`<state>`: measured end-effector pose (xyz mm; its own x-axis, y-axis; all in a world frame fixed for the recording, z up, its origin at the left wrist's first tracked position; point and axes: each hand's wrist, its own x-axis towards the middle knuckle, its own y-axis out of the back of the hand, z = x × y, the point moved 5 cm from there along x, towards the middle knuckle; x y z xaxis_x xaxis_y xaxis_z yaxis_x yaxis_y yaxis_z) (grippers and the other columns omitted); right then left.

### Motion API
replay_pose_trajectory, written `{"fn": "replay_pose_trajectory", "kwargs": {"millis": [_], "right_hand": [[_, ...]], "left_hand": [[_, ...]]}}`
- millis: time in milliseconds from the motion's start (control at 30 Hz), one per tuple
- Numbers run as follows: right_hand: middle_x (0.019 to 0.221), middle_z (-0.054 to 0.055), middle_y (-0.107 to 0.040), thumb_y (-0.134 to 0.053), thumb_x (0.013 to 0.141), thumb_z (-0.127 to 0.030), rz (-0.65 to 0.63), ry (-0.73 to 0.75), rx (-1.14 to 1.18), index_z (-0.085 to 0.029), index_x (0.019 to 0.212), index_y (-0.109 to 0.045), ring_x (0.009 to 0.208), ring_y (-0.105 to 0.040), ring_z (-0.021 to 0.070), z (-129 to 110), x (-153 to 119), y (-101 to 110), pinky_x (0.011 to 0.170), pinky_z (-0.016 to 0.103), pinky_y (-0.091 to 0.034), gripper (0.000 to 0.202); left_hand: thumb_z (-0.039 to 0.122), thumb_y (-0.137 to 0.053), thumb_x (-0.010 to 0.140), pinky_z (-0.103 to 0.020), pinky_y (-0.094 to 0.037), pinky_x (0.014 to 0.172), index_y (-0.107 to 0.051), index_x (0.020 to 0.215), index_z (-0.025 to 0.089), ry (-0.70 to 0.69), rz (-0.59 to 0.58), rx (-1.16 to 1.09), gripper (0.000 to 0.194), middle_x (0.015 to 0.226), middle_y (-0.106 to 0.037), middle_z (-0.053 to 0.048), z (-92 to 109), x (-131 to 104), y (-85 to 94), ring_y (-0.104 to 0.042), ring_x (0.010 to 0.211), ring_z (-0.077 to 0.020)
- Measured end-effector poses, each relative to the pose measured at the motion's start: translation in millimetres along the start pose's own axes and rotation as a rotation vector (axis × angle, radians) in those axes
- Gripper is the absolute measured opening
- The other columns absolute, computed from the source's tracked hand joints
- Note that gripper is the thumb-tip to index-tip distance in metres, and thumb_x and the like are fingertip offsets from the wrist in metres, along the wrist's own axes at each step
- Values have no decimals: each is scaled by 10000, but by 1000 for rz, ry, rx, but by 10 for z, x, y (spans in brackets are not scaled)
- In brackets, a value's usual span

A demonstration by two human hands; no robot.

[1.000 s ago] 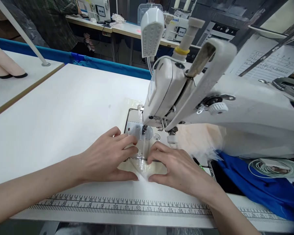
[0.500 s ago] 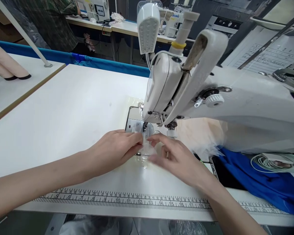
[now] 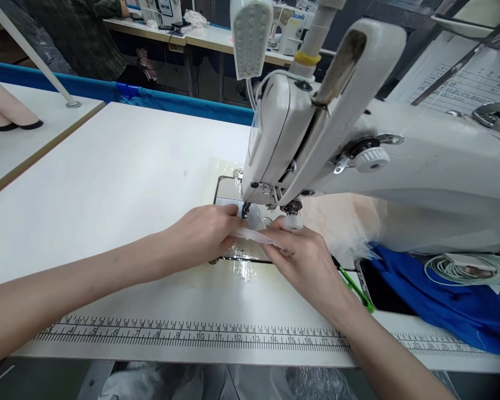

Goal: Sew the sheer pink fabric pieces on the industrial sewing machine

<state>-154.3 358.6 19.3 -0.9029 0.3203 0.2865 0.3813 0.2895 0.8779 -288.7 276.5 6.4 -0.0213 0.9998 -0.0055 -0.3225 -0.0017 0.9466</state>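
Left hand (image 3: 214, 230), right hand (image 3: 302, 253) pinch pale strip (image 3: 252, 235) | sewing machine head (image 3: 270, 139) overhangs | green-handled tool (image 3: 356, 289), blue cloth (image 3: 437, 305) right

Left hand (image 3: 208, 230): just left of the centre of our view, bare, slim, with rounded knuckles; we see its back, the fingertips partly hidden.
Left forearm (image 3: 108, 266): toward 8 o'clock, bare to the picture's edge, slender, smooth, narrowing to the wrist; we make out one small spot (image 3: 115, 258) on it.
Right hand (image 3: 306, 258): toward 4 o'clock, bare, slim-fingered, its back smooth.
Right forearm (image 3: 383, 344): toward 5 o'clock, bare down to the lower edge, slender.
Grey folds (image 3: 166, 383): toward 7 o'clock, crumpled and pale; we cannot tell whether we wear them.
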Motion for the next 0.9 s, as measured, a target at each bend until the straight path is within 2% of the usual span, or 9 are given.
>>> {"fn": "replay_pose_trajectory", "kwargs": {"millis": [67,133,300,433,500,600,733,833,900], "right_hand": [[777,25,-698,-533,961,-233,184,73,-64,-248,1083,-749,570,-579,108,-11,-10,34,483,213,-374,249],[739,21,-698,-518,978,-280,286,110,-77,-224,1009,-771,525,-545,90,-4,-17,38,457,210,-347,261],[533,-5,-629,-481,993,-344,227,45,-37,-158,925,-779,410,-441,89,77,14,-45,423,225,-324,358],[673,17,-719,-530,958,-275,149,5,-29,-180,1039,-757,487,-573,122,91,15,-88,483,232,-405,260],[748,11,-745,-570,918,-219,101,-11,2,-209,1072,-743,566,-637,138,78,9,-101,541,235,-448,232],[797,-5,-755,-598,866,-151,60,-31,42,-224,1006,-748,640,-676,149,56,3,-101,595,238,-474,218],[818,-22,-756,-598,866,-141,21,-37,53,-226,961,-738,672,-685,149,51,6,-95,598,240,-470,189],[908,-36,-762,-624,857,-141,-17,44,33,-236,908,-736,749,-686,161,15,-2,-87,626,258,-474,156],[1030,-29,-756,-641,853,-151,-17,144,-37,-231,855,-738,861,-682,199,-40,-18,-75,706,304,-483,126]], "left_hand": [[122,-502,880,-253,-390,542,-720,974,202,18,-38,-73,251,842,-598,-17,-55,70,20,-551,622,-126],[145,-521,871,-245,-379,527,-737,875,202,32,-72,-177,224,789,-580,-10,-104,115,49,-521,591,-112],[326,-527,913,-236,-377,526,-710,742,176,4,-135,-437,292,757,-521,-13,-157,118,105,-470,576,-95],[371,-489,946,-229,-364,528,-599,596,150,-29,-101,-535,429,725,-469,-5,-148,48,88,-437,576,-85],[343,-492,952,-227,-357,530,-621,624,148,-76,-52,-519,402,727,-469,-4,-125,-1,46,-436,580,-84],[283,-507,953,-232,-362,552,-723,844,173,-162,39,-425,266,769,-494,-10,-91,-76,-44,-461,612,-93],[228,-529,943,-225,-372,552,-741,943,193,-161,116,-381,214,797,-513,-19,-98,-135,-133,-486,648,-105],[176,-512,940,-223,-393,562,-741,993,213,-210,154,-360,237,790,-527,-16,-55,-170,-137,-505,659,-108],[153,-482,948,-254,-415,603,-728,1051,206,-302,235,-214,273,774,-553,-22,20,-218,-113,-520,683,-130]]}}
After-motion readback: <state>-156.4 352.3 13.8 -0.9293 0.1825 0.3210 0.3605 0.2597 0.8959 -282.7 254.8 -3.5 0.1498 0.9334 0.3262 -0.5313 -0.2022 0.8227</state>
